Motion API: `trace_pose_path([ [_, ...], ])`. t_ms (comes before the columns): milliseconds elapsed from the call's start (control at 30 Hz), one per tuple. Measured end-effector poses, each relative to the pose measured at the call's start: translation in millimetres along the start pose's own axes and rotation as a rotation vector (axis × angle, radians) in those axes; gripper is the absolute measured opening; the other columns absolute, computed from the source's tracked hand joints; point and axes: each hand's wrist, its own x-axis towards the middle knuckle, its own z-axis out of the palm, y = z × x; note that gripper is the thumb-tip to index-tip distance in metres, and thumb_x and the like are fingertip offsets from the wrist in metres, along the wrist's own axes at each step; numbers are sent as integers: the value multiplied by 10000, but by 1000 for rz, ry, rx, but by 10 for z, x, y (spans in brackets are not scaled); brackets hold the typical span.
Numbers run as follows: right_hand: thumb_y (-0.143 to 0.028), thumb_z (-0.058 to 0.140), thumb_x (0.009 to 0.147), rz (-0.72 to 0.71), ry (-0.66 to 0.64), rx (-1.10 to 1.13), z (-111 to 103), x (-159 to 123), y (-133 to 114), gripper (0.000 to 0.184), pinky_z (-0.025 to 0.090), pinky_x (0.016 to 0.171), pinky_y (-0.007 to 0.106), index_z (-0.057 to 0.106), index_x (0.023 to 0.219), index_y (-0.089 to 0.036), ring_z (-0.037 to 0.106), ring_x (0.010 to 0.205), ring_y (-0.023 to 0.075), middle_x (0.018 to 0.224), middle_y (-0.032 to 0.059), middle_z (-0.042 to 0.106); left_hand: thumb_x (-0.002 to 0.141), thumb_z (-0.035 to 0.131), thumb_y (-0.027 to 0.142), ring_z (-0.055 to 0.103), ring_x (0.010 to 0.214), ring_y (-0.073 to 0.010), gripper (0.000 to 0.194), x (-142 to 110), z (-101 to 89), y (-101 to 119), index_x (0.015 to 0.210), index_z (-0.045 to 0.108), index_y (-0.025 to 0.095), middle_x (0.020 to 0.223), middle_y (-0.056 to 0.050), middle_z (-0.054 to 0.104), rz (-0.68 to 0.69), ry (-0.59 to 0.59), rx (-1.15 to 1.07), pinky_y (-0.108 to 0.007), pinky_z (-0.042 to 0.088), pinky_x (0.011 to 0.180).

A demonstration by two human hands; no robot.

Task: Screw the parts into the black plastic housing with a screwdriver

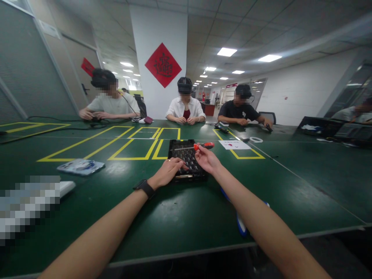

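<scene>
A black tool case [200, 177] holding rows of small metal bits lies on the green table in front of me. My right hand [207, 159] grips a screwdriver [205, 146] with a red and black handle. Its thin shaft points left across the far part of the case. My left hand [171, 170] rests at the left side of the case, fingers stretched out over the bits. Whether the fingertips touch a bit is too small to tell. A dark band is around my left wrist.
On the green table [139, 228], a light-coloured pouch [81, 166] lies to the left. Yellow tape outlines mark the surface. A printed paper [235, 145] and a white ring [256, 140] are at right. A blue-and-white object [241, 224] is partly behind my right forearm. Several people sit around the table.
</scene>
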Motion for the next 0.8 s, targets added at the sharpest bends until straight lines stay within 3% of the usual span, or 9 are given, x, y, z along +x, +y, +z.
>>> trace_pose_path([
  [100, -177, 534, 839, -20, 2, -18, -23, 13, 18, 47, 493, 505, 144, 564, 834, -142, 557, 535, 45, 849, 42, 683, 907, 283, 375, 503, 1048, -184, 422, 48, 43, -161, 1005, 668, 232, 1088, -25, 602, -75, 135, -46, -333, 336, 990],
  [167, -317, 480, 875, -10, 13, -33, -44, 22, 19, 203, 477, 451, 163, 534, 780, -146, 538, 492, 56, 863, 84, 689, 874, 360, 341, 493, 1080, -197, 351, 81, 62, -345, 1031, 643, 207, 1096, -42, 600, -215, 291, -57, -354, 338, 997],
  [233, -404, 435, 883, 2, 34, -48, -60, 28, 16, 295, 470, 434, 176, 510, 752, -151, 541, 485, 70, 831, 108, 689, 796, 483, 294, 467, 1129, -225, 316, 97, 65, -544, 1063, 621, 197, 1137, -61, 581, -374, 362, -33, -381, 330, 1007],
  [300, -383, 445, 883, -1, 36, -61, -67, 29, 19, 269, 496, 485, 188, 508, 765, -150, 580, 538, 85, 815, 108, 688, 734, 538, 238, 486, 1120, -229, 395, 95, 59, -701, 1123, 583, 186, 1150, -75, 579, -453, 310, -87, -372, 361, 982],
  [400, -263, 521, 853, -15, 1, -113, -54, 18, 43, 111, 527, 588, 214, 518, 823, -156, 622, 622, 97, 797, 68, 685, 712, 505, 179, 521, 1080, -210, 440, 84, 57, -801, 1148, 561, 170, 1152, -74, 589, -444, 254, -192, -336, 400, 939],
  [467, -266, 554, 831, -67, -6, -204, -35, 6, 74, 111, 516, 553, 212, 513, 861, -167, 610, 572, 95, 729, 39, 675, 706, 478, 163, 537, 1044, -208, 418, 79, 68, -798, 1109, 586, 168, 1110, -63, 611, -441, 270, -191, -336, 408, 923],
  [667, -563, 429, 825, -210, -7, -447, 16, -23, 190, 385, 390, 370, 184, 429, 910, -187, 511, 371, 95, 586, 45, 658, 735, 443, 162, 574, 914, -208, 348, 51, 37, -669, 1033, 623, 168, 983, -58, 636, -479, 320, -110, -347, 447, 832],
  [733, -591, 411, 816, -261, 16, -488, 37, -38, 216, 409, 377, 358, 176, 408, 912, -194, 511, 363, 96, 568, 33, 650, 762, 475, 200, 563, 943, -207, 294, 46, -31, -543, 1007, 635, 174, 1031, -67, 621, -377, 403, 2, -345, 429, 860],
  [800, -590, 411, 815, -348, 36, -536, 71, -66, 228, 403, 364, 344, 167, 396, 915, -200, 496, 346, 90, 534, 3, 626, 806, 492, 280, 548, 985, -203, 262, 52, -95, -359, 1006, 640, 196, 1075, -68, 609, -177, 464, 95, -339, 404, 889],
])
